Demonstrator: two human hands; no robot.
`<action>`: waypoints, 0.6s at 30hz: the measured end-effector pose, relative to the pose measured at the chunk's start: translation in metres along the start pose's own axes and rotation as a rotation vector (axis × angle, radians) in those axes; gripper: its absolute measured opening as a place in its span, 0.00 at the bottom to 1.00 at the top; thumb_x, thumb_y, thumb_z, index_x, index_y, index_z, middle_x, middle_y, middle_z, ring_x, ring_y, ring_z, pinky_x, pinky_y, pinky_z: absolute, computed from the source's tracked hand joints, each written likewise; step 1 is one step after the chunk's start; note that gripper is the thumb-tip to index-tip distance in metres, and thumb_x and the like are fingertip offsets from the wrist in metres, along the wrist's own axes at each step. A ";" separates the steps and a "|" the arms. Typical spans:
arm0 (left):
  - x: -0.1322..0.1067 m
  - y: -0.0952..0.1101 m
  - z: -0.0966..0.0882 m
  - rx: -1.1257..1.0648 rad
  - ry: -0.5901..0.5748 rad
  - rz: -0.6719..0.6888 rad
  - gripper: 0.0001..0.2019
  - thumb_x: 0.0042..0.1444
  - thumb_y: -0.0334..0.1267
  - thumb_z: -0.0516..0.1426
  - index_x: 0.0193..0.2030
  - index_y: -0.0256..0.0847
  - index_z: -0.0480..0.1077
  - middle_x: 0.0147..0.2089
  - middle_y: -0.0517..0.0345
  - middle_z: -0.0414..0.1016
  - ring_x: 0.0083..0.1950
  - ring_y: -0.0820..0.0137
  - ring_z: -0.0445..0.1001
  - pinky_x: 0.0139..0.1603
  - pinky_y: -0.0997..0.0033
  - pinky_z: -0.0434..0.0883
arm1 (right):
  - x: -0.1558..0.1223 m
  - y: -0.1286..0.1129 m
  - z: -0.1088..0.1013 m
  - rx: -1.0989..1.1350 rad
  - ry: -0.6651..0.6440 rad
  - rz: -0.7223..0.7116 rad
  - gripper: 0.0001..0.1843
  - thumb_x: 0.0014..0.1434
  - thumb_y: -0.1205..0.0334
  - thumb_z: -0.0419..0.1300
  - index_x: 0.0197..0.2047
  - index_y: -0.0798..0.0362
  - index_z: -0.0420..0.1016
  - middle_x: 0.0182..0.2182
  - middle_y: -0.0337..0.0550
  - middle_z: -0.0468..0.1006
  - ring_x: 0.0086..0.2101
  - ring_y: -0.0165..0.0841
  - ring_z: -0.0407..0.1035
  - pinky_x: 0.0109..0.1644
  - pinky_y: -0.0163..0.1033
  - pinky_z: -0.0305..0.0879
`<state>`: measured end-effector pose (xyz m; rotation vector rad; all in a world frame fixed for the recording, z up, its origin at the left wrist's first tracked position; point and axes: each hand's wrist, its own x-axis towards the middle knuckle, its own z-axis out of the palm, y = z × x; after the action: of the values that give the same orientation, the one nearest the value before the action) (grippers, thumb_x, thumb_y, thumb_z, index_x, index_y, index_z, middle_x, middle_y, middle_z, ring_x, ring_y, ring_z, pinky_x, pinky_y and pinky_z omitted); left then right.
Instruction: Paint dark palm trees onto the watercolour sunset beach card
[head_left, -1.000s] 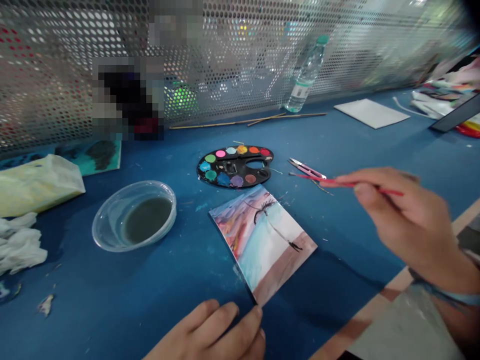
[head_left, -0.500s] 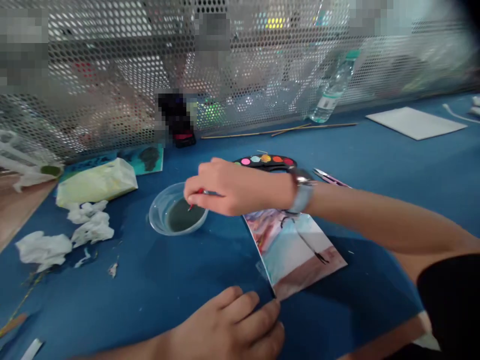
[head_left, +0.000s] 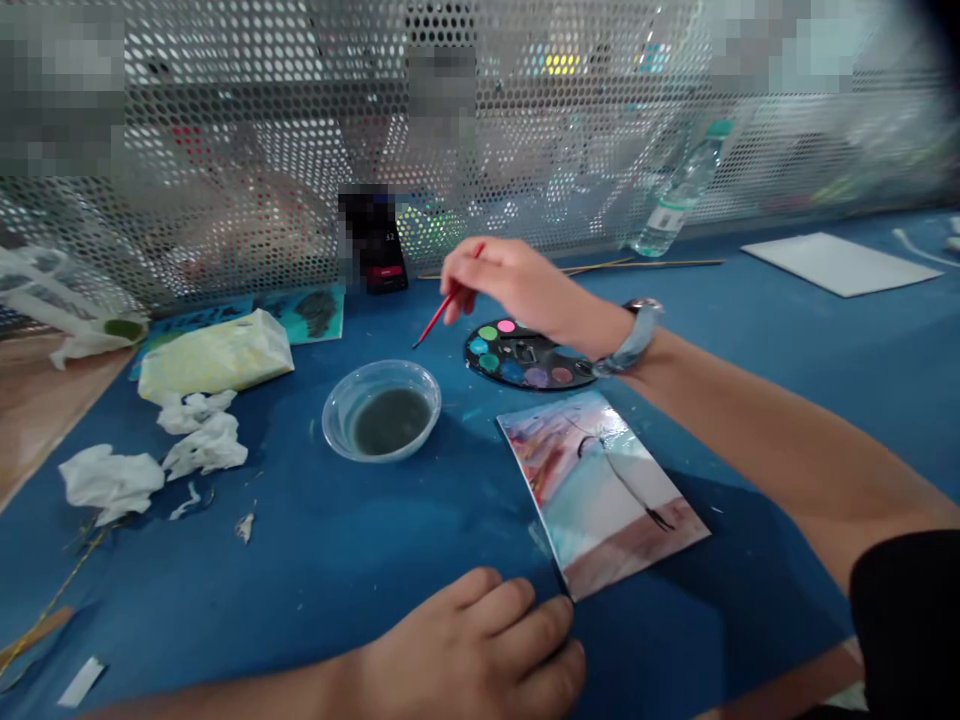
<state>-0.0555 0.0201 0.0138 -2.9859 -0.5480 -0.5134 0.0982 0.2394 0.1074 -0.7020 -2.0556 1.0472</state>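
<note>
My right hand (head_left: 499, 285) is closed on a thin red paintbrush (head_left: 444, 315) above the table, its dark tip pointing down past the far rim of a clear plastic bowl (head_left: 337, 440) of murky grey water. Below that wrist lies a black oval paint palette (head_left: 491, 372) with several coloured paints, partly hidden by the hand. A small painting (head_left: 600, 500), with a dark branch-like line over pale blue, red and brown, lies nearer me. My left hand (head_left: 480, 650) rests on the table with loosely bent fingers, one fingertip by the painting's near corner.
Crumpled tissues (head_left: 112, 482) and a yellowish tissue pack (head_left: 217, 355) lie on the left. A phone (head_left: 382, 245) and a water bottle (head_left: 679, 200) lean against the perforated metal screen (head_left: 262, 110). Thin sticks (head_left: 660, 264) lie along it; a white board (head_left: 840, 263) is at right.
My right hand has lifted the paintbrush out of the water bowl and moved it up and right, uncovering the bowl and more of the palette. My left hand stays by the painting.
</note>
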 end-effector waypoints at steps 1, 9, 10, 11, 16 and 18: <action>0.000 0.000 0.000 -0.003 -0.005 0.000 0.16 0.76 0.43 0.49 0.58 0.46 0.75 0.60 0.65 0.78 0.50 0.71 0.73 0.48 0.67 0.66 | -0.006 0.004 -0.011 0.033 0.079 0.003 0.15 0.74 0.61 0.51 0.34 0.51 0.69 0.30 0.40 0.79 0.35 0.31 0.76 0.48 0.40 0.70; -0.001 -0.001 -0.001 0.003 -0.021 0.001 0.16 0.76 0.44 0.49 0.59 0.47 0.75 0.60 0.65 0.78 0.51 0.71 0.73 0.49 0.67 0.66 | -0.067 0.057 -0.054 -0.183 0.168 0.145 0.20 0.71 0.43 0.54 0.34 0.48 0.72 0.31 0.41 0.80 0.34 0.34 0.78 0.48 0.45 0.73; -0.001 -0.001 -0.001 0.004 -0.031 0.003 0.16 0.76 0.44 0.49 0.59 0.47 0.75 0.60 0.65 0.78 0.51 0.71 0.73 0.49 0.67 0.66 | -0.072 0.062 -0.055 -0.212 0.129 0.161 0.20 0.70 0.42 0.55 0.34 0.48 0.73 0.31 0.41 0.81 0.34 0.35 0.79 0.48 0.46 0.73; -0.001 -0.002 -0.001 0.005 -0.036 0.002 0.16 0.76 0.44 0.49 0.60 0.48 0.75 0.61 0.65 0.77 0.52 0.71 0.73 0.50 0.68 0.66 | -0.075 0.066 -0.056 -0.234 0.104 0.170 0.21 0.69 0.42 0.56 0.33 0.48 0.74 0.30 0.42 0.82 0.34 0.36 0.79 0.48 0.46 0.72; 0.002 -0.003 0.001 -0.015 -0.020 -0.004 0.17 0.77 0.41 0.46 0.58 0.49 0.76 0.59 0.68 0.78 0.52 0.73 0.72 0.49 0.69 0.66 | -0.072 0.069 -0.062 -0.280 0.148 0.151 0.22 0.71 0.40 0.53 0.35 0.48 0.74 0.33 0.43 0.82 0.37 0.36 0.79 0.51 0.46 0.71; 0.002 -0.004 0.001 -0.020 -0.019 0.000 0.16 0.77 0.41 0.47 0.58 0.49 0.76 0.58 0.69 0.79 0.51 0.72 0.72 0.49 0.70 0.66 | -0.065 0.069 -0.068 -0.297 0.173 0.138 0.22 0.71 0.40 0.53 0.36 0.48 0.73 0.35 0.43 0.83 0.38 0.36 0.79 0.50 0.45 0.72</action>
<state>-0.0548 0.0249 0.0133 -3.0132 -0.5473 -0.4941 0.2006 0.2596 0.0548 -1.0604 -2.0533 0.7302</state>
